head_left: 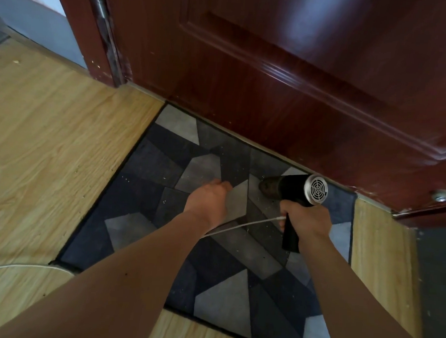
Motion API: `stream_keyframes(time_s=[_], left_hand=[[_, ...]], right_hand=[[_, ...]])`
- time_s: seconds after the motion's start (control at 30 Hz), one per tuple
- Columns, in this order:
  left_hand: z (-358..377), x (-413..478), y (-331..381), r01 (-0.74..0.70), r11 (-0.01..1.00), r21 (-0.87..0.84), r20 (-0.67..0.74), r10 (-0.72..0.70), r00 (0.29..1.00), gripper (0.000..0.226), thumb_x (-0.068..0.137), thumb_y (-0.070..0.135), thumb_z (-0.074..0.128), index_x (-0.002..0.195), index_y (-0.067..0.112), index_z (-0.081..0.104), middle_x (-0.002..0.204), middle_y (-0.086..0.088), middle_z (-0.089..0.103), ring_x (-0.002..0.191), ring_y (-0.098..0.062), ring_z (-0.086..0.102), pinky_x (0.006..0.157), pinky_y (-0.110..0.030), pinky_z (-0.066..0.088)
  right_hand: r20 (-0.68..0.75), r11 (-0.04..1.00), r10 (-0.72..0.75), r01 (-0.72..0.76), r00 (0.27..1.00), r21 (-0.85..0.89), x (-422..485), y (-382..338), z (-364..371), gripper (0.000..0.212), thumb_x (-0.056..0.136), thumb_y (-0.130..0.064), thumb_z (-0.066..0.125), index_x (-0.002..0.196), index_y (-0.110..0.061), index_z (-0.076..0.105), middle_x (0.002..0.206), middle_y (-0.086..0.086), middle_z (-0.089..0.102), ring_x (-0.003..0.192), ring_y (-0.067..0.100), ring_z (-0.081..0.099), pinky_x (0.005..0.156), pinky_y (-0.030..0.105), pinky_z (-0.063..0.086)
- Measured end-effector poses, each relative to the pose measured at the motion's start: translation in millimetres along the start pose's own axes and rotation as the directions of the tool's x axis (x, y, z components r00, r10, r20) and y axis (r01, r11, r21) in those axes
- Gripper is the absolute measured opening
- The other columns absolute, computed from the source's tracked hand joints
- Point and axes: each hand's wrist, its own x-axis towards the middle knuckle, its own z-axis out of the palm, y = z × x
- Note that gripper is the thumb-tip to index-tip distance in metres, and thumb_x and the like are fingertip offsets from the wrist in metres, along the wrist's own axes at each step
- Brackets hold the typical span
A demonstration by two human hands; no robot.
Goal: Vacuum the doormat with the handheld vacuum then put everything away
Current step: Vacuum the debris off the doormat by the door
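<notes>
A doormat (164,165) with grey and dark blue geometric patches lies on the wood floor against the door. Pale crumbs speckle it. My right hand (308,221) grips the handle of a black handheld vacuum (291,190) with a silver vented rear; its nozzle points left and down at the mat near the door. A white cord (239,226) runs from the handle toward me, under my left forearm. My left hand (209,200) rests knuckles-up on the mat just left of the nozzle, fingers curled; whether it holds anything is hidden.
A dark red wooden door (287,81) and its frame (94,38) close off the far side. Light wood flooring (48,145) surrounds the mat. The white cord loops across the floor at lower left (22,266). A round doorstop (441,195) sits at right.
</notes>
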Motion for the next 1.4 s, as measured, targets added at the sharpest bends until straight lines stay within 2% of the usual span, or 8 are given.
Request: stream_keyframes(time_s=[0.17,0.27,0.43,0.57,0.8,1.03,1.2,1.4], left_hand=[[0.0,-0.6,0.6,-0.015,1.000,0.016,0.010,0.014,1.000,0.041,0.086,0.005,0.052,0.127,0.015,0.052,0.122,-0.007,0.055,0.108,-0.027,0.056,0.087,-0.036,0.051],[0.5,-1.3,0.7,-0.026,0.999,0.026,0.017,0.026,1.000,0.040,0.086,0.005,0.053,0.125,0.014,0.052,0.120,-0.007,0.056,0.106,-0.027,0.057,0.086,-0.037,0.051],[-1.0,-3.4,-1.5,-0.004,1.000,0.019,0.024,0.003,1.000,0.037,0.087,0.006,0.052,0.124,0.015,0.054,0.120,-0.006,0.056,0.109,-0.027,0.056,0.090,-0.039,0.050],[-2.1,-3.7,0.2,0.008,1.000,0.007,0.036,-0.008,0.999,0.042,0.088,0.005,0.050,0.128,0.018,0.052,0.124,-0.006,0.055,0.112,-0.027,0.055,0.092,-0.039,0.050],[0.2,-5.9,10.4,-0.012,1.000,0.021,0.068,0.011,0.998,0.045,0.087,0.005,0.051,0.130,0.016,0.050,0.127,-0.007,0.053,0.115,-0.026,0.054,0.094,-0.039,0.048],[9.0,-6.0,26.0,-0.057,0.997,0.049,0.102,0.052,0.993,0.045,0.089,0.005,0.052,0.132,0.014,0.048,0.129,-0.008,0.050,0.114,-0.028,0.054,0.093,-0.036,0.049],[14.2,-6.8,28.7,-0.068,0.996,0.056,0.151,0.058,0.987,0.045,0.088,0.005,0.051,0.132,0.011,0.048,0.131,-0.010,0.049,0.117,-0.029,0.052,0.097,-0.039,0.046],[13.8,-7.6,26.9,-0.062,0.996,0.069,0.161,0.050,0.986,0.045,0.088,0.005,0.054,0.133,0.012,0.048,0.130,-0.009,0.050,0.117,-0.027,0.052,0.097,-0.036,0.047]], right_hand=[[-0.010,0.997,-0.046,0.046,0.999,-0.054,5.7,-16.0,6.6,0.018,0.064,-0.014,0.072,0.071,0.001,0.066,0.059,0.013,0.068,0.067,0.031,0.070,0.075,0.050,0.060],[-0.025,0.987,-0.104,0.100,0.994,-0.125,8.4,-27.6,10.3,0.019,0.071,-0.016,0.071,0.060,-0.008,0.059,0.058,0.009,0.065,0.074,0.032,0.071,0.076,0.042,0.059],[-0.028,0.974,-0.110,0.102,0.994,-0.200,9.0,-21.0,4.0,0.016,0.072,-0.019,0.070,0.069,-0.003,0.066,0.060,0.007,0.065,0.071,0.025,0.066,0.073,0.033,0.056],[-0.058,0.984,-0.079,0.068,0.995,-0.165,3.8,3.4,-7.3,0.023,0.065,-0.022,0.073,0.077,-0.004,0.067,0.076,0.015,0.071,0.080,0.033,0.070,0.079,0.047,0.059],[-0.084,0.983,-0.056,0.040,0.995,-0.178,-15.8,29.7,-27.2,0.013,0.072,-0.016,0.073,0.070,-0.007,0.063,0.060,0.011,0.068,0.065,0.026,0.069,0.075,0.046,0.060],[-0.069,0.982,-0.046,0.032,0.997,-0.187,-19.8,39.0,-38.7,0.018,0.074,-0.016,0.071,0.078,0.001,0.069,0.060,0.010,0.067,0.055,0.016,0.062,0.056,0.026,0.049],[-0.100,0.979,-0.060,0.039,0.993,-0.203,0.2,22.2,-34.9,0.016,0.068,-0.018,0.072,0.071,-0.002,0.069,0.064,0.012,0.070,0.070,0.027,0.069,0.074,0.041,0.059],[-0.095,0.976,-0.078,0.056,0.992,-0.210,20.4,4.6,-31.4,0.027,0.068,-0.023,0.073,0.083,0.000,0.070,0.067,0.011,0.070,0.073,0.026,0.070,0.074,0.035,0.058]])
